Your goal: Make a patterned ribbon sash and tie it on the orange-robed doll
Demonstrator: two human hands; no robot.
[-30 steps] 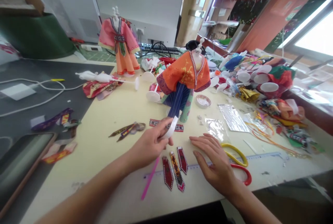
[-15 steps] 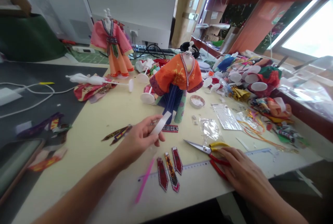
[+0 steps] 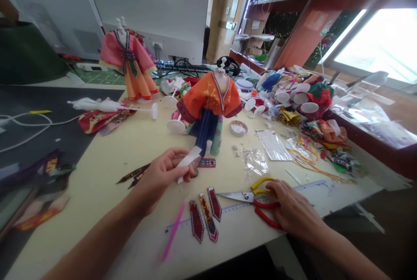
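Observation:
A short white strip is pinched between the thumb and fingers of my left hand, held above the table in front of a doll in an orange robe. My right hand is closed on the handles of a pair of scissors, one yellow and one red. The blades point left, their tip close to three pointed decorative tabs with dotted edges. Those tabs lie over a clear ruler. A patterned band rests just behind my left fingers, and a pink stick lies nearer to me.
Behind stands a second doll in pink and orange, before a monitor. A small dish and plastic packets are to the right. Beyond them is a heap of fabric and doll stands. Dark pointed strips lie left.
The scissors have turned, bringing their tip nearer to me and closer to the decorative tabs; my right hand has moved with them. My left hand still holds the white strip. The whole view has shifted slightly.

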